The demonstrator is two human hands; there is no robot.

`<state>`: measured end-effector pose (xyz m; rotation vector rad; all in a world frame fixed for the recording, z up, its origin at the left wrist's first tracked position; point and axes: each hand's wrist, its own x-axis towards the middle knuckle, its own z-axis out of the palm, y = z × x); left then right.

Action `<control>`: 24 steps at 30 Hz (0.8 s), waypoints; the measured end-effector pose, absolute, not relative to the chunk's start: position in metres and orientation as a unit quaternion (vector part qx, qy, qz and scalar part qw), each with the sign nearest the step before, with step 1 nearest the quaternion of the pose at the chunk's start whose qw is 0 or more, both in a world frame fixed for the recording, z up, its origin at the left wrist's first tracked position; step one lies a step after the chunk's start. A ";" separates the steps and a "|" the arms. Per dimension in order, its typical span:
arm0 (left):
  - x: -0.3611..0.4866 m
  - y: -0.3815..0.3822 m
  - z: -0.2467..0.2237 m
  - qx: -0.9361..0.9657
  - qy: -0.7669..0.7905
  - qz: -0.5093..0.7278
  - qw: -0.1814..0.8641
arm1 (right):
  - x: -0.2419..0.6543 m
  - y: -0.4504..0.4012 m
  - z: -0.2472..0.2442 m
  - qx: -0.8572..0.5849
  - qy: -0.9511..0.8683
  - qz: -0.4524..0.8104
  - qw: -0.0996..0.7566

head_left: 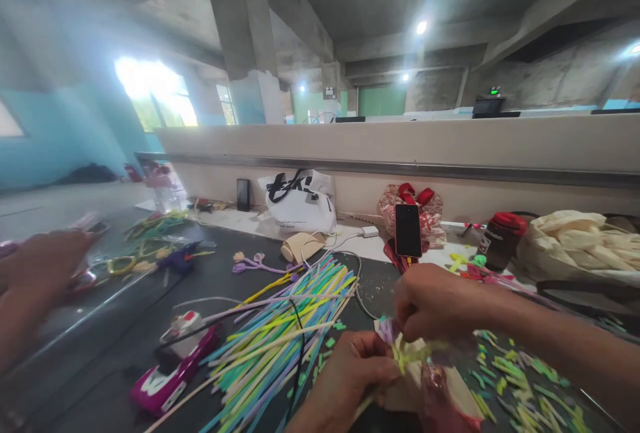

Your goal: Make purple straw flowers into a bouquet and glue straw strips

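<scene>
My left hand (pixel 353 369) is closed in a pinch on a yellow-green pipe cleaner (pixel 401 356), low in the view right of the middle. Just above it, my right hand (pixel 433 303) is curled shut with its fingers turned down; whatever it grips is hidden. A small lilac fuzzy piece (pixel 386 330) shows between the hands. Beneath them lies a beige card-like sheet (pixel 407 386), with a blurred reddish shiny object (pixel 440 396) on it. Left of my hands spreads a large bundle of pastel pipe cleaners (pixel 285 333).
Cut green and yellow bits (pixel 520 373) are scattered at right. A magenta-and-white device (pixel 173 373) lies left of the bundle. A phone (pixel 409 231) stands against a red patterned bag. A white bag (pixel 300 203) and a dark red-lidded bottle (pixel 501 239) stand behind. Another person's hand (pixel 45 263) is blurred at left.
</scene>
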<state>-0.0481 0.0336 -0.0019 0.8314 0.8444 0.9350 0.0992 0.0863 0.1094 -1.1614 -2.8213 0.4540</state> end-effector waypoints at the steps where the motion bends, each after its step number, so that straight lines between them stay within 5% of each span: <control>1: -0.048 0.032 0.000 0.383 0.362 0.420 0.738 | 0.103 0.091 0.109 -0.378 -0.898 0.224 0.028; 4: -0.048 0.029 0.004 0.397 0.287 0.414 0.767 | 0.112 0.100 0.099 -0.384 -0.816 0.426 0.071; 7: -0.046 0.029 0.007 0.358 0.264 0.460 0.768 | 0.114 0.099 0.080 -0.392 -0.765 0.492 0.137; 13: -0.046 0.038 0.002 0.211 0.306 0.575 0.729 | 0.100 0.072 0.039 -0.459 -0.671 0.483 0.326; 24: -0.042 0.043 -0.009 0.207 0.318 0.640 0.668 | 0.077 0.053 0.015 -0.468 -0.739 0.328 0.357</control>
